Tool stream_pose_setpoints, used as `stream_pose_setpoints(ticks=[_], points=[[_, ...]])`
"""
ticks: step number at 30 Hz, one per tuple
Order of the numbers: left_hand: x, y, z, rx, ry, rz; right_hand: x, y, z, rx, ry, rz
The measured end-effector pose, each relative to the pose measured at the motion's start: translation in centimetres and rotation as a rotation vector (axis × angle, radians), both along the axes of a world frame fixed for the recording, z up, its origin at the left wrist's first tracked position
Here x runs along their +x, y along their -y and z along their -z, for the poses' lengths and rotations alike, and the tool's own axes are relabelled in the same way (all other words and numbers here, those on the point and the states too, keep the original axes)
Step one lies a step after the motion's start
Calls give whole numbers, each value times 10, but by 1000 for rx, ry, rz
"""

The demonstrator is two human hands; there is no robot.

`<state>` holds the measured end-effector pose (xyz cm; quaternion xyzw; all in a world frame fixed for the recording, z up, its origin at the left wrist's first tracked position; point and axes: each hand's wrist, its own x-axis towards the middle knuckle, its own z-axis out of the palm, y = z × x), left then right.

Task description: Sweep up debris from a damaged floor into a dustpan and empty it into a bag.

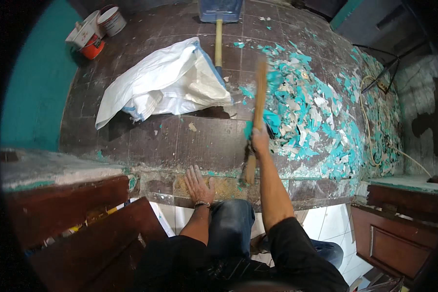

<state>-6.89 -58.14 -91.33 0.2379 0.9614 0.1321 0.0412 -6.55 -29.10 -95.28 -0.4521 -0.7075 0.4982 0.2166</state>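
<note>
My right hand [261, 140] is closed around a long, narrow brown wooden piece [261, 92], blurred by motion, held roughly lengthwise away from me over the tiled floor. Its exact kind is unclear. Beside it on the right spreads a heap of turquoise and whitish paint flakes [301, 109]. Fingers spread, my left hand [198, 187] lies flat on the worn edge of the raised floor and holds nothing. Ahead of it, a white woven sack [153, 75] with blue trim lies crumpled, its mouth facing the heap.
Beyond the sack lies a shovel with a blue blade [221, 10] and a yellowish handle [219, 44]. Buckets [113, 22] stand at the far left by a turquoise wall [34, 87]. A pale cable [364, 102] curls at right. Brown wooden doors [396, 238] flank the step.
</note>
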Motion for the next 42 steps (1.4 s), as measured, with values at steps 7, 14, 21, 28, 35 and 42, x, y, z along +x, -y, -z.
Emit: stream_pose_setpoints(ticks=[7,14,21,28,35,42], points=[[-3,34,-46,252,-115,-128,165,109,-123,180,110,-102],[-237,-33,-180,197,-671,-52,284,88,-136,389,869,-33],[-267,-73,-227,14,-97,208,280,34,-210,229,234,-19],[4,-80,-342,885,425,369,148,134,-306,-374,-461,-52],[129,29,-455,1383,1383,492,197,190,-321,-551,-703,-84],[241,106,-492,919,1284,857,307,308,-382,-670,-820,-94]])
